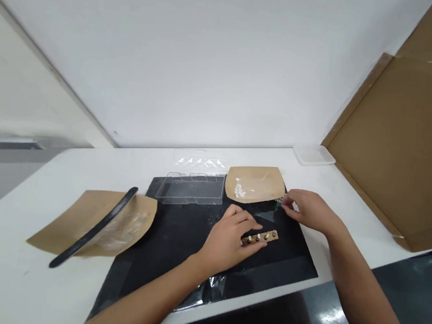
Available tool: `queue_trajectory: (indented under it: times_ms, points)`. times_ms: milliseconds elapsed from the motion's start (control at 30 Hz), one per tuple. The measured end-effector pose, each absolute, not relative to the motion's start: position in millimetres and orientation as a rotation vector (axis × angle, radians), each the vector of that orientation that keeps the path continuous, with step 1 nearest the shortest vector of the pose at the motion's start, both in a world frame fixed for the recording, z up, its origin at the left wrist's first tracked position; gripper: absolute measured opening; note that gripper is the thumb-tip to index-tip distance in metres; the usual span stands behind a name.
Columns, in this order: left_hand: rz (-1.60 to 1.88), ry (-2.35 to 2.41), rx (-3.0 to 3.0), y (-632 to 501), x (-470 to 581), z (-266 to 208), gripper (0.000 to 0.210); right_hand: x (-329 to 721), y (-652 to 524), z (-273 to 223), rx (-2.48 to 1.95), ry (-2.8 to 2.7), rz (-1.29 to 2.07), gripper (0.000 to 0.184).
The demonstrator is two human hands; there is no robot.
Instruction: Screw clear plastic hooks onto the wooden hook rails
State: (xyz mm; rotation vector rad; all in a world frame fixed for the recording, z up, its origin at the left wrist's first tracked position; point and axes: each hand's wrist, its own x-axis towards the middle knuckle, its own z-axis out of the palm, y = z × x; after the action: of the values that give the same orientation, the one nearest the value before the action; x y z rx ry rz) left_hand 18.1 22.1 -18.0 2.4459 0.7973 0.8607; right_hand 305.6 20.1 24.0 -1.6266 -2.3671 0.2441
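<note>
In the head view, the left hand lies over the black mat, its grip closed about the near end of a narrow brown strip, with the fingers along the far edge and the thumb along the near one; small dark and silvery pegs stand in a row on the strip. The strip's long axis runs out from under that palm toward the right, angled slightly away from the person, so its free end points roughly to the side where the right hand is, and that hand sits farther off and to the right of this end, apart from it. The left hand is clearly the nearer. The right hand's fingertips come together at a small checkered piece by the mat's edge; whether its grip has closed on that piece, I cannot tell. Just beside it lies a brown paper sheet bearing white bits, and a clear tray is left of that. Between strip and right hand only mat shows. Well to the left, a black curved bar crosses another paper on the white bench; a shallow translucent tub stands near the cardboard at right.
</note>
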Motion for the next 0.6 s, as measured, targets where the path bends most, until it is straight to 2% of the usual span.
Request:
queue_trajectory:
  times_ms: [200, 300, 600]
  points:
    - [0.871, 0.726, 2.445, 20.9, 26.1, -19.1, 0.024, 278.0, 2.1, 34.7, -1.343, -2.407, 0.511, 0.003]
    - [0.812, 0.705, 2.474, 20.4, 26.7, -16.8, 0.016, 269.1, -0.8, 35.5, -1.282, -2.443, 0.618, 0.001]
    - [0.839, 0.648, 2.499, 23.5, 26.9, -19.4, 0.01, 274.9, 1.4, 30.6, -1.268, -2.457, 0.588, 0.004]
